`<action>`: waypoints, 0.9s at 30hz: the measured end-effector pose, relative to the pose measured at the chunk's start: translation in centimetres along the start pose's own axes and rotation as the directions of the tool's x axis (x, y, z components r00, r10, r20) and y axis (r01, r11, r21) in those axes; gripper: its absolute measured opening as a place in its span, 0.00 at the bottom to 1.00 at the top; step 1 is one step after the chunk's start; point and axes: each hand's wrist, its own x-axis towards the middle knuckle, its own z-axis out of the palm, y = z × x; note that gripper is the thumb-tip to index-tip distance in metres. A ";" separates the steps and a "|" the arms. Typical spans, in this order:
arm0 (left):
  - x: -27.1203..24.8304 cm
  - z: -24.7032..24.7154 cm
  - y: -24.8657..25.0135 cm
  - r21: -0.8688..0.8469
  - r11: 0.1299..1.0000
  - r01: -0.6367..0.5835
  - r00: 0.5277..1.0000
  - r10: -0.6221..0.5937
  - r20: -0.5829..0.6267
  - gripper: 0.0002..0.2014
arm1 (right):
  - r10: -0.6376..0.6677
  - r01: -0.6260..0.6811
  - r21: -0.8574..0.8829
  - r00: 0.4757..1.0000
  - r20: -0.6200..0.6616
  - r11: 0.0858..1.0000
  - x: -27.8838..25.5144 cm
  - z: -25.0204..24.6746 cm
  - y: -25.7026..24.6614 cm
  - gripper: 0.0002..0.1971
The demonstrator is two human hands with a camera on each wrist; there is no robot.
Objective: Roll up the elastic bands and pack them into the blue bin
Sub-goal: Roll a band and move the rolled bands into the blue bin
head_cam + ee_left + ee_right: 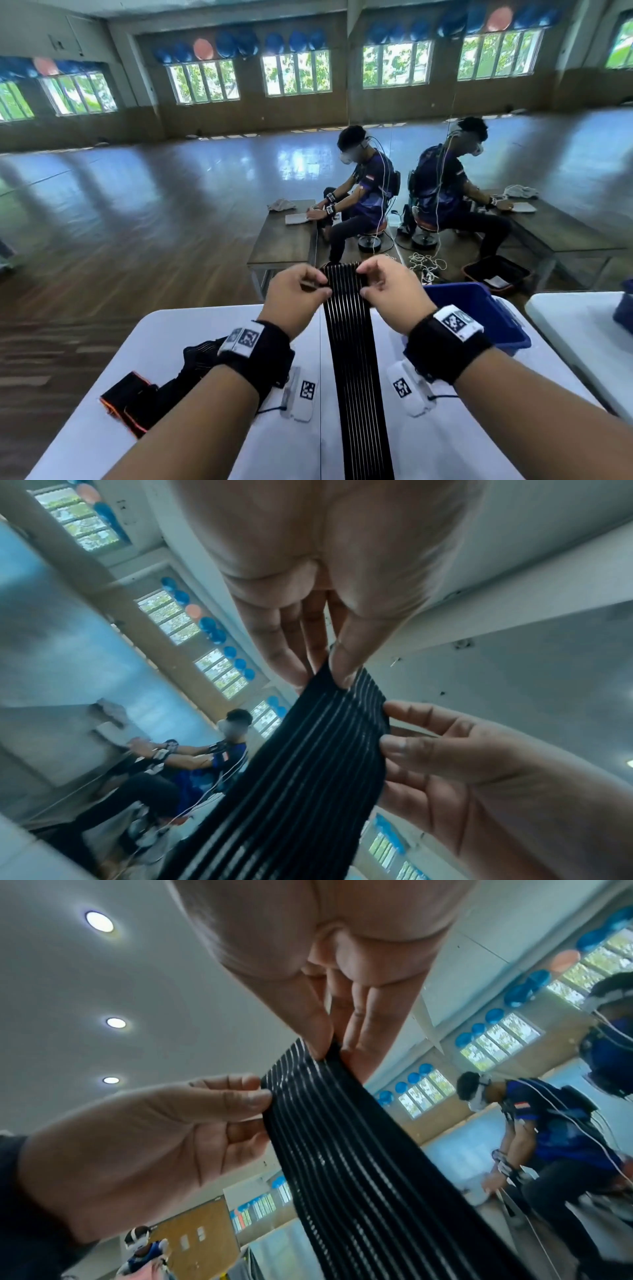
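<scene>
A long black elastic band point(352, 359) with thin pale ribs runs from the near table edge up to both hands, its far end lifted above the white table point(205, 329). My left hand point(301, 291) pinches the band's left corner between thumb and fingers. My right hand point(380, 284) pinches the right corner. The left wrist view shows the band point(308, 764) held flat at its end by the left hand point(329, 666) and the right hand point(404, 737). In the right wrist view the band point(342, 1137) hangs between the right hand point(329, 1047) and the left hand point(246, 1096). The blue bin point(479, 308) stands right of my right hand.
More black bands with orange trim point(137, 397) lie at the table's left. Two white marker tags point(305, 394) flank the band. Another white table point(582, 329) stands at right. A seated person point(359, 192) works at a low wooden table before a mirror.
</scene>
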 end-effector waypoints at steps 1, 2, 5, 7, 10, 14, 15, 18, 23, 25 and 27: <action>0.7 -0.2 0.9 -0.021 0.999 -0.037 0.999 0.037 -0.029 0.12 | -0.040 0.039 -0.027 0.998 -0.055 0.999 0.6 -0.4 -0.8 0.17; 1.3 -0.5 1.8 -0.052 0.996 -0.076 0.995 0.073 -0.061 0.13 | -0.084 0.080 -0.035 0.990 -0.111 0.996 1.1 -0.8 -1.7 0.16; 2.4 -1.6 3.9 -0.076 0.971 -0.225 0.966 0.212 -0.149 0.19 | -0.162 0.169 0.011 0.961 -0.222 0.986 1.8 -1.9 -3.6 0.19; 2.0 -1.9 3.9 -0.068 0.955 -0.287 0.949 0.274 -0.153 0.25 | -0.170 0.187 0.056 0.959 -0.225 0.981 1.5 -1.9 -3.4 0.23; 0.4 -1.0 1.2 -0.006 0.956 -0.294 0.952 0.293 -0.085 0.28 | -0.144 0.148 0.019 0.978 -0.152 0.989 0.1 -0.2 -0.8 0.28; -3.8 1.6 -6.7 0.200 0.965 -0.168 0.979 0.140 0.148 0.12 | 0.044 -0.042 -0.144 0.999 0.011 0.989 -3.7 4.7 6.0 0.18; -5.3 2.3 -8.8 0.254 0.958 -0.132 0.972 0.074 0.224 0.10 | 0.096 -0.085 -0.177 0.994 0.054 0.981 -5.0 6.1 7.8 0.18; -10.3 4.4 -13.9 0.361 0.931 -0.045 0.916 -0.106 0.387 0.11 | 0.244 -0.182 -0.278 0.948 0.207 0.943 -9.7 9.3 12.2 0.15; -16.6 6.4 -17.1 0.432 0.901 -0.042 0.811 -0.222 0.541 0.10 | 0.336 -0.192 -0.371 0.864 0.376 0.909 -15.4 11.1 15.5 0.09; -17.9 6.8 -17.4 0.448 0.891 -0.073 0.780 -0.229 0.582 0.12 | 0.348 -0.179 -0.398 0.846 0.405 0.900 -16.6 11.2 16.3 0.09; -18.8 7.1 -17.6 0.459 0.882 -0.110 0.768 -0.218 0.602 0.12 | 0.348 -0.159 -0.418 0.834 0.428 0.895 -17.6 11.1 17.0 0.10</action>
